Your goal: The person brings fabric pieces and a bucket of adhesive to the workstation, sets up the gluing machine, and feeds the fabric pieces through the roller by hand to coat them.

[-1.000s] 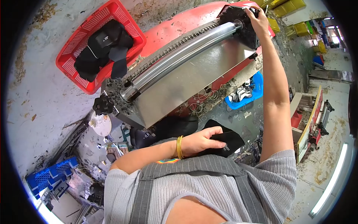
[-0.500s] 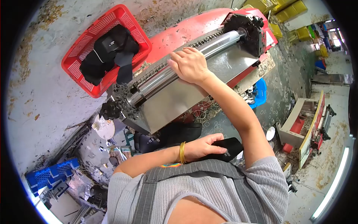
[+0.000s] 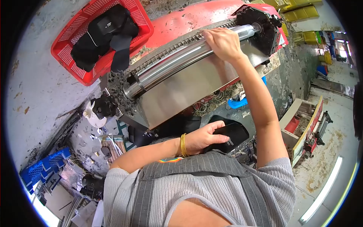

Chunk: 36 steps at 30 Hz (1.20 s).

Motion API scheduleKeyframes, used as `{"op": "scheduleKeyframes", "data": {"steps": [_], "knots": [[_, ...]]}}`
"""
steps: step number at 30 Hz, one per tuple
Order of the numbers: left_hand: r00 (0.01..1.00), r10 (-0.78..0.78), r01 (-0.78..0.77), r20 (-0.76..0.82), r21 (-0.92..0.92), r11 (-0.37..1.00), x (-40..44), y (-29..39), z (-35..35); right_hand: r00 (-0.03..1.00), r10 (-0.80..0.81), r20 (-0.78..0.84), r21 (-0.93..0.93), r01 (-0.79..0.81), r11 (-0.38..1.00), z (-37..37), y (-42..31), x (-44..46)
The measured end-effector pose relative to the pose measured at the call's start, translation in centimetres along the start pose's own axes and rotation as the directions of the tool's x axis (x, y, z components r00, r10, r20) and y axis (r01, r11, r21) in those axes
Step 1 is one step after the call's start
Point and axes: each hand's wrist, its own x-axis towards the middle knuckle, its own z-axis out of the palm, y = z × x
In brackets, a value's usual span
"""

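Note:
My left hand (image 3: 206, 139), with gold bangles at its wrist, grips a black fabric piece (image 3: 236, 136) with small white print, close to my waist. Up on the machine, my right hand (image 3: 224, 43) lies across the right part of the shiny metal roller (image 3: 170, 67), its fingers reaching over to the toothed strip behind. Nothing shows in that hand, and its fingertips are partly lost at the far side of the roller. Below the roller slopes a flat metal plate (image 3: 181, 92). Black knobs (image 3: 103, 107) and dark lint sit at the machine's left end.
Beyond the machine's left end, a red basket (image 3: 62, 41) holds black fabric pieces. A blue basket (image 3: 237, 103) is partly hidden behind my right forearm. More black material (image 3: 166, 130) lies under the machine. At the right stands a wooden-framed unit (image 3: 289, 123).
My right hand left the machine's right end, came down on the middle of the roller, then slid back rightward along it. My left hand keeps hold of the black fabric piece.

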Motion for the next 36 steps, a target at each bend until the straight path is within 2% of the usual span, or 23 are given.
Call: {"op": "scheduleKeyframes", "data": {"steps": [1, 5, 6, 8, 10, 11, 12, 15, 16, 17, 19, 20, 22, 24, 26, 27, 28, 29, 30, 32, 33, 34, 36], "knots": [[0.998, 0.034, -0.031, -0.057, 0.042, 0.999, 0.2, -0.4, -0.1, 0.998, 0.052, 0.045, -0.007, -0.052, 0.999, -0.3, 0.2, 0.1], [0.999, 0.035, -0.034, -0.017, 0.043, 0.999, 0.5, -1.1, 0.1, 0.981, 0.139, 0.136, -0.066, -0.131, 0.989, -0.8, 1.5, 0.3], [1.0, 0.021, -0.022, 0.007, 0.066, 0.998, 0.4, -1.1, 0.2, 0.941, 0.227, 0.25, -0.064, -0.218, 0.974, -1.1, 2.0, 0.6], [1.0, -0.005, 0.003, 0.024, 0.103, 0.995, 0.4, -1.6, 0.5, 0.954, 0.126, 0.273, -0.135, -0.092, 0.987, -0.3, 4.0, 1.0], [0.998, -0.067, 0.068, -0.007, 0.115, 0.991, 0.6, -2.5, 0.8, 0.821, 0.28, 0.497, -0.22, -0.193, 0.956, -1.9, 4.1, 1.9], [0.996, -0.083, 0.084, -0.009, 0.144, 0.986, 0.6, -3.0, 1.0, 0.945, 0.089, 0.314, -0.286, 0.004, 0.958, -1.2, 5.4, 0.9], [0.998, -0.057, 0.059, -0.016, 0.187, 0.981, 0.7, -3.3, 1.3, 0.981, -0.14, 0.133, -0.402, 0.182, 0.898, -0.8, 6.9, 0.2], [1.0, -0.005, 0.009, -0.014, 0.266, 0.964, 0.6, -3.2, 1.8, 0.969, 0.144, -0.199, -0.157, -0.177, 0.972, -7.0, 2.9, -4.0], [1.0, 0.021, -0.016, -0.015, 0.274, 0.962, 0.6, -3.4, 1.8, 0.938, 0.108, -0.329, -0.046, -0.13, 0.99, -7.9, 2.1, -6.7], [0.998, 0.068, -0.063, -0.005, 0.32, 0.945, 0.7, -3.7, 1.8, 0.932, 0.277, -0.232, 0.342, -0.188, 0.92, -8.5, 1.0, -10.1], [0.995, 0.09, -0.095, 0.029, 0.367, 0.926, 1.0, -3.7, 2.0, 0.861, 0.509, 0.013, 0.715, -0.364, 0.597, -7.9, -1.4, -16.6], [0.994, 0.094, -0.107, 0.051, 0.429, 0.897, 1.1, -3.8, 2.1, 0.815, 0.567, 0.119, 0.774, -0.434, 0.461, -7.8, -2.5, -18.4], [0.993, 0.102, -0.116, 0.056, 0.453, 0.884, 1.4, -4.6, 2.2, 0.683, 0.674, 0.282, 0.63, -0.662, 0.407, -8.3, -3.4, -21.5], [0.98, 0.104, -0.175, 0.167, 0.501, 0.848, 1.5, -5.2, 2.0, 0.711, 0.679, 0.184, 0.792, -0.516, 0.325, -8.4, -4.0, -23.1], [0.983, 0.056, -0.129, 0.173, 0.443, 0.887, 1.0, -5.6, 2.1, 0.803, 0.583, 0.125, 0.66, -0.506, 0.556, -8.4, -5.7, -24.1], [0.988, 0.062, -0.113, 0.139, 0.396, 0.911, 0.4, -5.9, 1.9, 0.867, 0.403, 0.291, 0.878, -0.41, 0.247, -7.8, -6.3, -25.0], [0.992, 0.072, -0.105, 0.105, 0.353, 0.93, -0.2, -6.1, 1.5, 0.861, 0.263, 0.436, 0.894, -0.448, -0.016, -8.2, -8.0, -25.1], [0.985, 0.167, -0.17, 0.041, 0.336, 0.926, -1.1, -6.3, 1.1, 0.888, 0.13, 0.441, 0.897, -0.429, -0.11, -7.5, -8.6, -25.6], [0.986, 0.138, -0.117, -0.089, 0.207, 0.971, -2.5, -6.3, 0.7, 0.906, 0.003, 0.422, 0.889, -0.413, -0.198, -6.8, -8.7, -26.1], [0.949, 0.222, -0.184, -0.221, 0.181, 0.966, -5.1, -6.7, -1.2, 0.86, -0.124, 0.495, 0.868, -0.483, 0.115, -5.5, -9.3, -26.5], [0.921, 0.267, -0.218, -0.285, 0.191, 0.957, -6.5, -7.3, -2.7, 0.775, -0.228, 0.59, 0.807, -0.577, 0.127, -5.4, -9.4, -25.7], [0.887, 0.29, -0.229, -0.359, 0.203, 0.952, -8.2, -7.3, -3.5, 0.746, -0.284, 0.602, 0.794, -0.523, 0.31, -4.6, -10.1, -25.1], [0.766, 0.339, -0.222, -0.546, 0.269, 0.937, -11.3, -8.4, -6.6, 0.708, -0.244, 0.663, 0.71, -0.491, 0.505, -1.9, -11.7, -24.1]]}}
